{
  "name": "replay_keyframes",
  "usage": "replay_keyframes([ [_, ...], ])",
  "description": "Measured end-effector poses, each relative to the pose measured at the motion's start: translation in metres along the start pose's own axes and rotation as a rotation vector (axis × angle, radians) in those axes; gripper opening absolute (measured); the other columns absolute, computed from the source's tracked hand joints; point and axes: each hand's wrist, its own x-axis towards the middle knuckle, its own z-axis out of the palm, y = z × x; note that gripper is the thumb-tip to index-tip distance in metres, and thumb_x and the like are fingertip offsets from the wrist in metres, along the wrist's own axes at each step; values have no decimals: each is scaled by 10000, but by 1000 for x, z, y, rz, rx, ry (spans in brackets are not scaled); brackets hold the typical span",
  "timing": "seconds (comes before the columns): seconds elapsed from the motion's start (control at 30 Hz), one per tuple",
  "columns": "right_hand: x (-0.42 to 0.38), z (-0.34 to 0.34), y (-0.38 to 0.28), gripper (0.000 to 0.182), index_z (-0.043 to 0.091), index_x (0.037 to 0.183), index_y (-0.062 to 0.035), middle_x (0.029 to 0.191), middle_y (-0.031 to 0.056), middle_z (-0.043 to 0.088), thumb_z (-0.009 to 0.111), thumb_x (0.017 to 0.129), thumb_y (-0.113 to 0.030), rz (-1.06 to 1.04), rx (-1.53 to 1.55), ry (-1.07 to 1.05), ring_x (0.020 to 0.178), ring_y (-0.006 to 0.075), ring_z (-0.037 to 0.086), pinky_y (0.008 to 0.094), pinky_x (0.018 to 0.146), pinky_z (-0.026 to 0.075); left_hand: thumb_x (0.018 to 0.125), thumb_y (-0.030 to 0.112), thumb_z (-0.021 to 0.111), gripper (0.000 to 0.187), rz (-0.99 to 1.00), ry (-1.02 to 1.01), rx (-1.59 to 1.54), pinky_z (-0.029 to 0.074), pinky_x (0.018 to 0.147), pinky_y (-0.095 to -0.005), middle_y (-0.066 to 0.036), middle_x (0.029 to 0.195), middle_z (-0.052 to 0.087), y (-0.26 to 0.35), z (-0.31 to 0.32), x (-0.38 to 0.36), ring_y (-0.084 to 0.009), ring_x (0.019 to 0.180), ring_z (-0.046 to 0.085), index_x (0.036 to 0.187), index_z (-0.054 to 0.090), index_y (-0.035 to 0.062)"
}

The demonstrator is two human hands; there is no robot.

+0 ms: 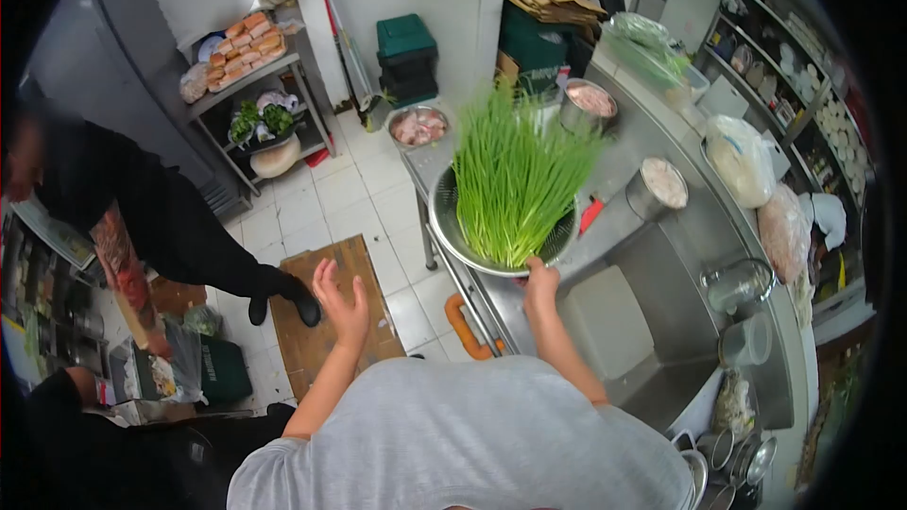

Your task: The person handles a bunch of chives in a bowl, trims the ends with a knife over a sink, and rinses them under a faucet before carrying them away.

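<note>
A metal colander (444, 231) is tilted over the left end of the steel counter, filled with long, thin green stalks like chives (520, 179). My right hand (540, 285) grips its near rim, the thumb on top and the fingers hidden beneath. Out to the left, my left hand (342, 307) is raised over the floor with its fingers spread, holding nothing. A red-handled tool (592, 214) lies on the counter just right of the colander.
Steel pots of pale food (658, 187) stand beside the sink (675, 307), which holds a white board (609, 321). A bowl of meat (419, 127) sits behind the colander. At left stands a person (161, 208); a bread rack (255, 85) is beyond.
</note>
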Motion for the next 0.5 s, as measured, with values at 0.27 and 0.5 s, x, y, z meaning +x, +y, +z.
replay_keyframes([
  [0.27,-6,-31,3,302,517,976,46,821,151,602,533,812,-208,73,4,-178,633,239,606,331,488,517,771,64,582,457,75,-30,-49,378,835,-362,-160,1252,355,38,20,-11,-299,1125,361,1187,401,16],
  [0.5,-34,-86,-19,594,390,1147,40,756,192,583,507,851,-462,155,-129,-313,591,243,612,320,526,523,761,90,613,583,6,-94,-139,362,886,-375,-177,1270,327,80,42,-31,-315,1165,337,1261,318,27],
])
